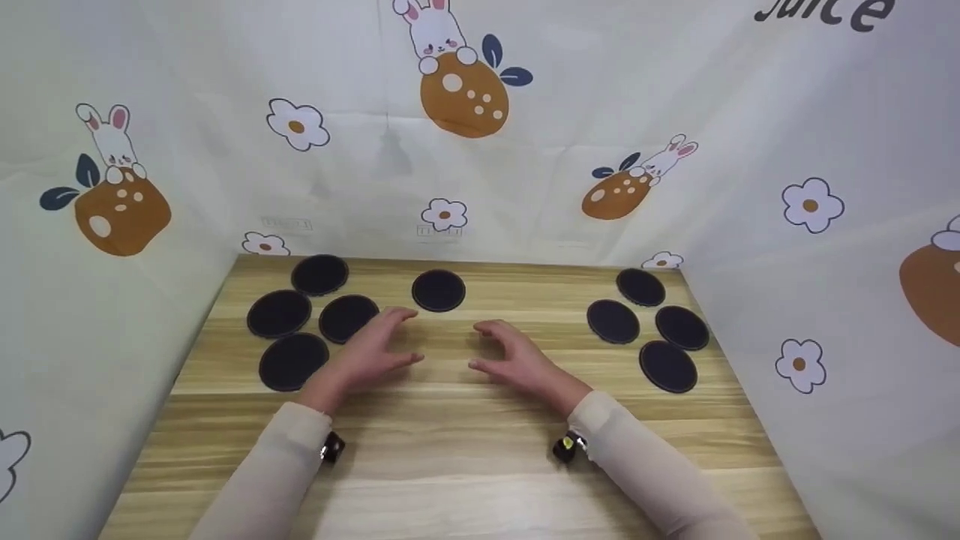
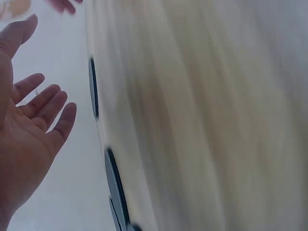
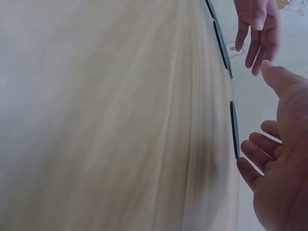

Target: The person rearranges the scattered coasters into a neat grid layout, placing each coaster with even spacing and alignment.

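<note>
My left hand (image 1: 366, 355) and right hand (image 1: 531, 367) hover over the middle of the table with palms turned toward each other. Their fingers are relaxed and spread from the thumbs, and neither holds anything. Just beyond them lies a single flat black disc (image 1: 439, 290), like a coaster, near the back edge. Nearest the left hand is another black disc (image 1: 348, 318), which its fingers partly overlap in the head view. In the left wrist view the left palm (image 2: 30, 139) shows bare; the right wrist view shows the right palm (image 3: 284, 159) bare too.
Several black discs (image 1: 279, 313) form a cluster on the left of the wooden table (image 1: 450, 480), and several more (image 1: 613, 321) lie grouped at the right. A pale curtain (image 1: 525, 187) printed with rabbits and flowers encloses the back and both sides.
</note>
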Action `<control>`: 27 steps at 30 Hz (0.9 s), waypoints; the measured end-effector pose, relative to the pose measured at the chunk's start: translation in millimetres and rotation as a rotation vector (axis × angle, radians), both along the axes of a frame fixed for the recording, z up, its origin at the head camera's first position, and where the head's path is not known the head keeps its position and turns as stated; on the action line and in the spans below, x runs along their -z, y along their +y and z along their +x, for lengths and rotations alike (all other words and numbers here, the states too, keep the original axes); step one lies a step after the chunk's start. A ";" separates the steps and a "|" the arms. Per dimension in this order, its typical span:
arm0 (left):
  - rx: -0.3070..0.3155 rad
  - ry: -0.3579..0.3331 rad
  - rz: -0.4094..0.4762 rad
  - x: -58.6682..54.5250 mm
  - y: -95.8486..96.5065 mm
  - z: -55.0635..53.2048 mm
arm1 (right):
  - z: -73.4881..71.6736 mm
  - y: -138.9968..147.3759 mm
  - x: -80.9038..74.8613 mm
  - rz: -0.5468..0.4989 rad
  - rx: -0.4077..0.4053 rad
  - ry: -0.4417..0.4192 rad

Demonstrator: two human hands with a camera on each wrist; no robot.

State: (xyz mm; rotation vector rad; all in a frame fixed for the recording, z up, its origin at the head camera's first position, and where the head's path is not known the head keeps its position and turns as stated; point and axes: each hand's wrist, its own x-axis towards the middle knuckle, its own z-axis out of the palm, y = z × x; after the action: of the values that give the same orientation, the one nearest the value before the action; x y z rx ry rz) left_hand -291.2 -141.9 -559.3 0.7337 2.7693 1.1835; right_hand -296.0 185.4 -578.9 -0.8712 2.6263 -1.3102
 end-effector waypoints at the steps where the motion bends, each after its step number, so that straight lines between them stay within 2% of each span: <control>1: -0.018 0.007 -0.005 0.2 -7.0 -2.7 | -1.9 -4.5 -0.2 0.001 -0.002 0.004; 7: -0.122 -0.042 0.006 -1.5 -49.9 -14.1 | -15.1 -37.9 -4.5 0.001 -0.018 0.007; 14: -0.208 -0.086 -0.048 -5.0 -90.1 -17.9 | -29.5 -80.7 -10.1 -0.034 0.006 -0.026; 19: -0.242 -0.105 -0.081 -5.9 -106.6 -20.2 | -38.4 -109.5 -5.3 -0.010 0.011 -0.033; 27: -0.249 -0.129 -0.120 -11.6 -120.1 -23.3 | -44.7 -144.2 6.0 0.142 -0.014 0.026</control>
State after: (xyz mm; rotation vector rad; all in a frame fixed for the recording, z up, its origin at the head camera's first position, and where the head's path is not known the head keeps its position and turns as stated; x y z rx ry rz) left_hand -314.5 -262.0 -547.6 0.2968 2.8520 1.0445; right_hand -340.7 41.2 -584.9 -0.8889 2.6888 -1.1001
